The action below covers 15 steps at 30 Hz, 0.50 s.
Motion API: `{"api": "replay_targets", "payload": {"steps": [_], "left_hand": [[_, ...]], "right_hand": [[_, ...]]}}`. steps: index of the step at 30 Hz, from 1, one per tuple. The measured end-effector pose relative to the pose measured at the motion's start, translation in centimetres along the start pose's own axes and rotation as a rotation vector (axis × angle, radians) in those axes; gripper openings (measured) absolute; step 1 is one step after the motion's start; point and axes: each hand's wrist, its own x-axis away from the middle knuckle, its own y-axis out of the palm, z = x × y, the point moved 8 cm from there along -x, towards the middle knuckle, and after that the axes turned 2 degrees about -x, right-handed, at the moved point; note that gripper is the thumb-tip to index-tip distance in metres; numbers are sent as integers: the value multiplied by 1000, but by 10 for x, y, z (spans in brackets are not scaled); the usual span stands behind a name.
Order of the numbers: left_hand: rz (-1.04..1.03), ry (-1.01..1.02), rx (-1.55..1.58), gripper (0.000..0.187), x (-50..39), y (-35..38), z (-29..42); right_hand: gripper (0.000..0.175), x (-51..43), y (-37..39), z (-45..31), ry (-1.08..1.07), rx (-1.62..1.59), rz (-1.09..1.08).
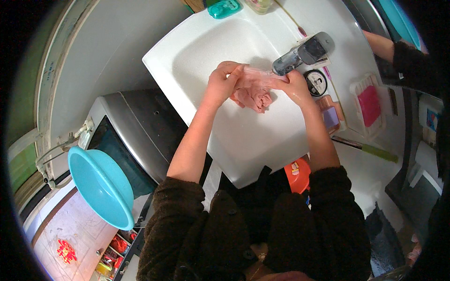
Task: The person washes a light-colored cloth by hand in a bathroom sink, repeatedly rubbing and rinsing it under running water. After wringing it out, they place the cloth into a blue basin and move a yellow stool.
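Observation:
Both of my hands hold a wet-looking pink cloth (pixel 251 87) over the white washbasin (pixel 260 130). My left hand (pixel 225 80) pinches its upper left edge between thumb and fingers. At the other end, my right hand (pixel 292 86) grips the upper right edge, just below the spout of the grey metal faucet (pixel 299 54). The cloth is stretched between the hands along its top, and its lower part hangs bunched near the basin's inner surface. Whether water runs from the spout cannot be told.
Right of the basin lie a round black tin (pixel 315 83), a soap box with purple soap (pixel 329 117), a pink soap on a rack (pixel 368 105) and a green-handled brush (pixel 379 153). A teal soap case (pixel 224 8) sits on the far rim. A blue plastic basin (pixel 102 186) stands left, by a washing machine (pixel 140 123).

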Motion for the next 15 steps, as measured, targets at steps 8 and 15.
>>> {"api": "replay_targets", "payload": {"steps": [8, 15], "left_hand": [[-375, -770, 264, 40, 31, 43, -44], [-174, -593, 545, 33, 18, 32, -44]], "right_hand": [[29, 20, -8, -30, -169, 200, 517], [32, 29, 30, -14, -169, -88, -15]]}}
